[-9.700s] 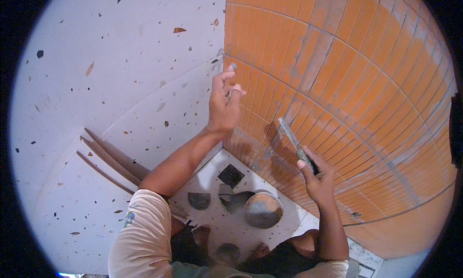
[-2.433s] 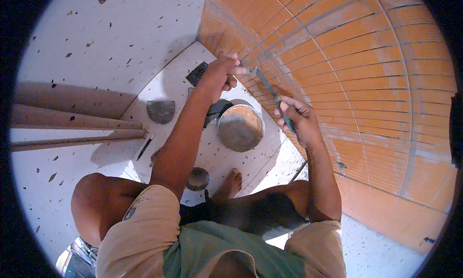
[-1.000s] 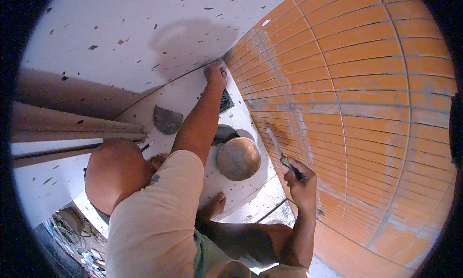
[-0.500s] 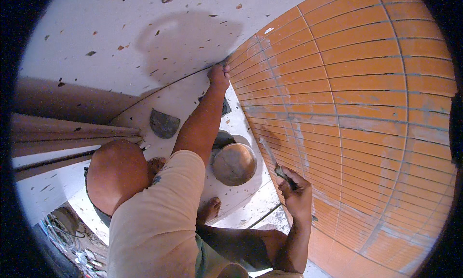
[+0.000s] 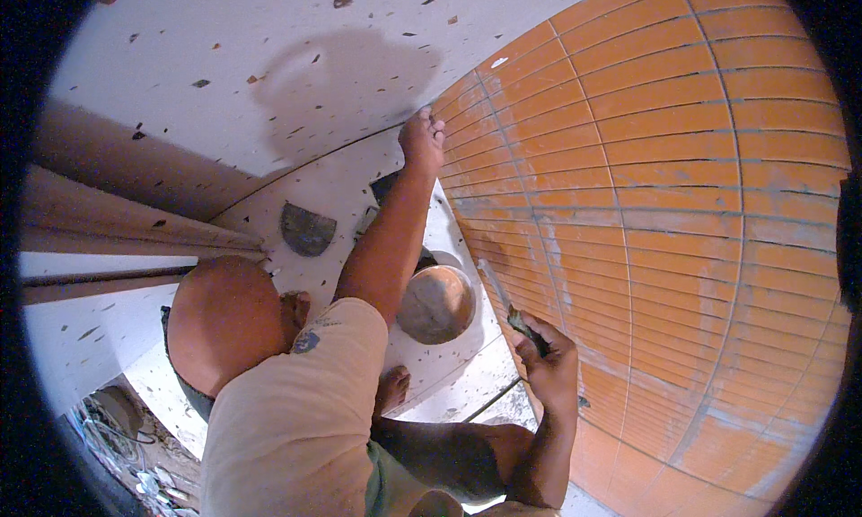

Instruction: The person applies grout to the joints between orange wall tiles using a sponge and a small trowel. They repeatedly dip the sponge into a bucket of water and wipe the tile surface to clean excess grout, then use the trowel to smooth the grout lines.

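Observation:
My left hand [image 5: 422,142] reaches far forward into the corner where the speckled white wall [image 5: 215,41] meets the orange tiled wall [image 5: 664,171]. Its fingers are curled in by the tile edge; whatever they may hold is hidden. Nearer, my right hand [image 5: 550,364] grips the dark handle of a narrow-bladed tool [image 5: 496,288], its pale blade angled up and left beside the tiles. Between my arms a round bowl [image 5: 436,306] sits on the white speckled surface, with a brownish-grey inside.
A dark grey half-round piece [image 5: 308,229] lies left of my left arm. A dark flat piece [image 5: 386,187] is partly hidden behind that forearm. My bent knee [image 5: 224,315] is at the left, with cables and rubble [image 5: 148,454] below it. Grey smears mark the tile joints.
My left hand has shifted slightly to the right along the corner, its fingers turned more upward. My right hand still grips the tool, almost unmoved. The view has shifted a little.

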Demonstrator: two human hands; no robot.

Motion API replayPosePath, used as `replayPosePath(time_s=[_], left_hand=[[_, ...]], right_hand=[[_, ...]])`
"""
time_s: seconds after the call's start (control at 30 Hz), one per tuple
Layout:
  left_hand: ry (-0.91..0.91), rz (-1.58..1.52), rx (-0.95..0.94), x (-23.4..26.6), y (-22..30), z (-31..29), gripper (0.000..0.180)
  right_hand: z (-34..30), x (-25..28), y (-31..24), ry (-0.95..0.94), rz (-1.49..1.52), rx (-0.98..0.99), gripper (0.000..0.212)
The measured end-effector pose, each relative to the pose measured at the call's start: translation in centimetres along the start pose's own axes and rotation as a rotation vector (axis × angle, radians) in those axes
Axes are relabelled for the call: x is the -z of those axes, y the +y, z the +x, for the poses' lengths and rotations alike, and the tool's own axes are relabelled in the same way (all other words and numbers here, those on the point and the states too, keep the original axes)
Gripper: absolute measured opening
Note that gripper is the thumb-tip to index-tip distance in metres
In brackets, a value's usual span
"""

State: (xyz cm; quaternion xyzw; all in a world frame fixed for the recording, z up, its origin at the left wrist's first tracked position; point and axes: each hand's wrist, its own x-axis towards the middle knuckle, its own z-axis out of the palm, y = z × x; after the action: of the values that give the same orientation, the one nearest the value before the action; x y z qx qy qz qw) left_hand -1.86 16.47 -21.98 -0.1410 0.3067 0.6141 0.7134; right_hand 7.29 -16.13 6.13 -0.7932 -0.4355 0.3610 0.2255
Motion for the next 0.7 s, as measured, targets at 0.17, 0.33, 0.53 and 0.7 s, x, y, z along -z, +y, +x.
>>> replayPosePath(time_s=[0.17,0.33,0.53,0.7], left_hand=[[0.171,0.28,-0.192,5.5,-0.1,5.0,0.011],[0.222,0.197,-0.133,6.8,0.3,6.6,0.013],[0.256,0.287,-0.081,6.2,-0.4,7.7,0.01],[-0.039,0.608,-0.378,9.0,-2.6,10.7,0.016]], right_hand=[[0.9,-0.1,-0.7,-0.035,0.003,0.024,0.032],[0.8,-0.2,-0.6,-0.042,-0.027,0.081,0.031],[0.6,-0.4,-0.2,-0.005,-0.026,0.073,0.03],[0.7,-0.2,-0.7,-0.048,-0.054,0.032,0.033]])
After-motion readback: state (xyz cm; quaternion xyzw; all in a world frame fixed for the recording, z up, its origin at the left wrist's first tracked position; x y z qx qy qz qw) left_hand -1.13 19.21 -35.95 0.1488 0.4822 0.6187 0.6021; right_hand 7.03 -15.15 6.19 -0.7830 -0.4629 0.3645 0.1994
